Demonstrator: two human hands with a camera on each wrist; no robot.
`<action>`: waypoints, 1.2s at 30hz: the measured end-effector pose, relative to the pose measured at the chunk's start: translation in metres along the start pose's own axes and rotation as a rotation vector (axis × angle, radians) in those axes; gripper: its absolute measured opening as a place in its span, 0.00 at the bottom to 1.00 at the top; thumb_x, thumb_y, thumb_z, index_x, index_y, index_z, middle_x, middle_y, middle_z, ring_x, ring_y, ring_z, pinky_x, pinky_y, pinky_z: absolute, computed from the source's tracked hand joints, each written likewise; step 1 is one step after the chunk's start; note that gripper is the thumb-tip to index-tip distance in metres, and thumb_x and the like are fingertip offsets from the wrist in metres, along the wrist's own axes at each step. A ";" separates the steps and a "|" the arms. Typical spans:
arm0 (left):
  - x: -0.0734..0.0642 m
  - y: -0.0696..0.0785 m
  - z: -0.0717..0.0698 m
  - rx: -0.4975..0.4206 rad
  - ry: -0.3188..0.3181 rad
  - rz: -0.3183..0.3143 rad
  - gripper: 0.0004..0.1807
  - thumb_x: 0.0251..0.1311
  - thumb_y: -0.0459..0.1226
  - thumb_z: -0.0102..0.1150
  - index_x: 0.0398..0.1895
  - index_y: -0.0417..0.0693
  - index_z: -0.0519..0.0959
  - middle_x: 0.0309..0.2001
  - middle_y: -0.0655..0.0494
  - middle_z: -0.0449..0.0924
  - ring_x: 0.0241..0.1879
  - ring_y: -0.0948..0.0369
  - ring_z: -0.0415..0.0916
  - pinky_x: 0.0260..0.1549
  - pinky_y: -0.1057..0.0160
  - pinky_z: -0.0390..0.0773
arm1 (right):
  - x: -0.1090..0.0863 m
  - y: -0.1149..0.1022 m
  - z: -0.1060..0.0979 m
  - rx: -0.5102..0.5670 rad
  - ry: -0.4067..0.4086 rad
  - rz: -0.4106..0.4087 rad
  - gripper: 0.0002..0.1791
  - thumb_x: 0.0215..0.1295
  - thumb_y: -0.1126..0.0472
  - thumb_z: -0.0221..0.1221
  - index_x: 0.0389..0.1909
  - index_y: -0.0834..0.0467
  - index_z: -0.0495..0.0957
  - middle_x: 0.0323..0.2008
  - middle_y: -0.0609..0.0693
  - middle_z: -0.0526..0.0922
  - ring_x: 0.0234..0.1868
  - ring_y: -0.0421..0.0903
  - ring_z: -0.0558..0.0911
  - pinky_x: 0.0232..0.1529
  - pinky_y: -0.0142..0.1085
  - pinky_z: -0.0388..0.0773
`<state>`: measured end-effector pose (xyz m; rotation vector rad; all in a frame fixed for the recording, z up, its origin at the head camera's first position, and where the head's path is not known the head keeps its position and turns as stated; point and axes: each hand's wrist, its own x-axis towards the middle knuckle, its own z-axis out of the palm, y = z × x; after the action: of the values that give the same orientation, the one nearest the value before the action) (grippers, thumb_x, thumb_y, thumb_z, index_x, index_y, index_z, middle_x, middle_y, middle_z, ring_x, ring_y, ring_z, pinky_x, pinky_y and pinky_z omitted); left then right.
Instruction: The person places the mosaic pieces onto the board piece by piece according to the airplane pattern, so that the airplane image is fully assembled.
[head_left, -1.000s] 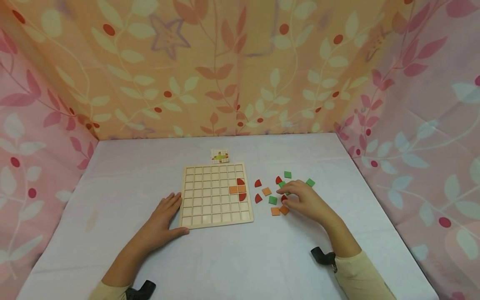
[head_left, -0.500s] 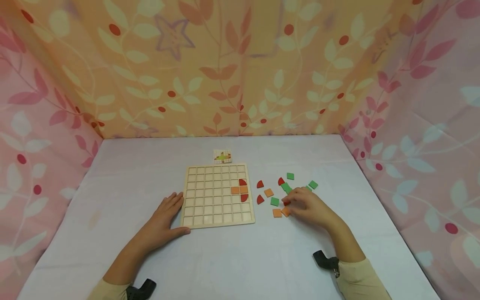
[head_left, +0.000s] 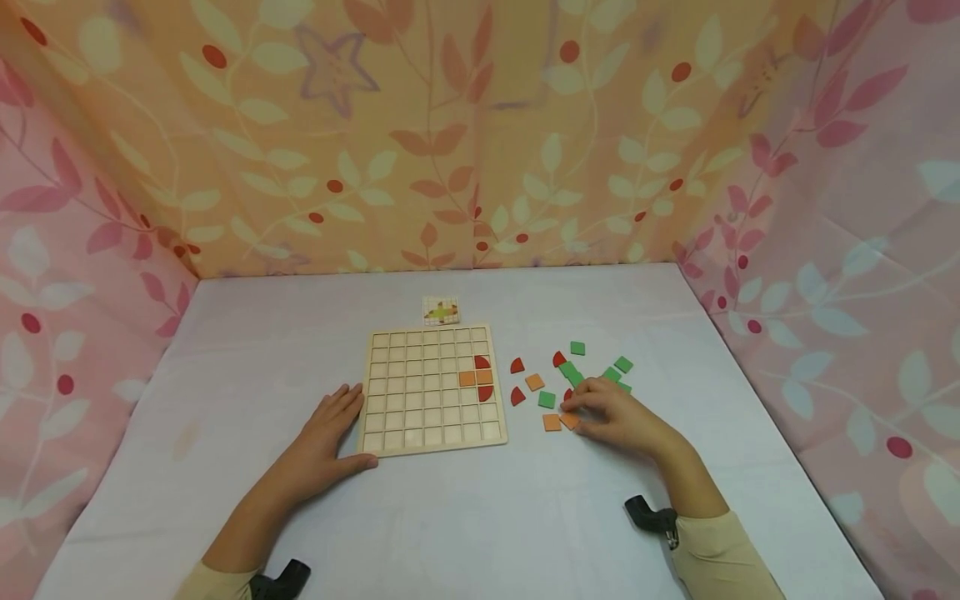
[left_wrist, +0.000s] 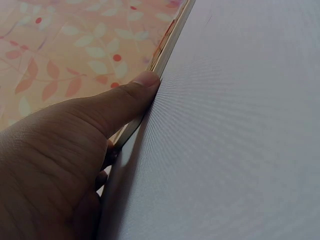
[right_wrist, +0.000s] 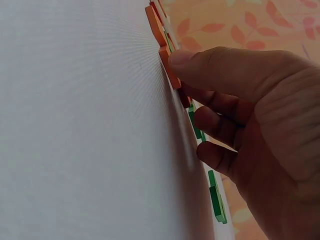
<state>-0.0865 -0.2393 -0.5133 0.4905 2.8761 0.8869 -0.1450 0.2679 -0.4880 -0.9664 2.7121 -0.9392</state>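
Note:
A pale wooden grid board lies on the table. In its right-hand cells sit two orange squares with red quarter-round pieces above and below. My left hand rests along the board's left side, thumb extended to the near corner; the left wrist view shows the thumb touching the board's edge. Right of the board, my right hand is over loose tiles. Its thumb touches an orange square tile, which lies among the others. The index fingertip is hidden in the right wrist view, so a pinch is unclear.
A small pattern card lies behind the board. Loose green squares, red quarter-rounds and orange squares are scattered around my right hand. White cloth covers the table; a patterned curtain stands behind.
My right hand has come down and nearer, from the green tiles to the orange square, uncovering green pieces behind it. My left hand stays at the board.

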 end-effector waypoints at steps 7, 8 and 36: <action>0.000 0.000 0.000 0.000 -0.008 -0.006 0.62 0.52 0.64 0.72 0.81 0.40 0.54 0.83 0.49 0.48 0.82 0.46 0.38 0.81 0.53 0.37 | 0.000 -0.001 0.000 -0.039 -0.026 0.024 0.16 0.61 0.63 0.72 0.49 0.45 0.88 0.47 0.37 0.79 0.52 0.41 0.74 0.56 0.45 0.75; 0.000 0.000 0.000 0.000 -0.008 -0.005 0.62 0.52 0.64 0.72 0.81 0.40 0.54 0.83 0.49 0.48 0.82 0.46 0.38 0.81 0.53 0.36 | 0.000 -0.001 0.000 -0.041 -0.027 0.024 0.16 0.61 0.63 0.72 0.49 0.45 0.88 0.46 0.37 0.79 0.52 0.41 0.74 0.56 0.45 0.75; 0.000 -0.001 0.001 0.010 0.005 -0.008 0.62 0.50 0.60 0.76 0.81 0.40 0.55 0.83 0.49 0.49 0.82 0.47 0.39 0.81 0.55 0.36 | -0.001 0.003 0.000 -0.094 0.093 0.022 0.14 0.60 0.59 0.73 0.45 0.42 0.84 0.47 0.33 0.81 0.53 0.37 0.78 0.60 0.40 0.77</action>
<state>-0.0863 -0.2394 -0.5149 0.4785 2.8864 0.8748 -0.1462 0.2701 -0.4896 -0.9294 2.8612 -0.8813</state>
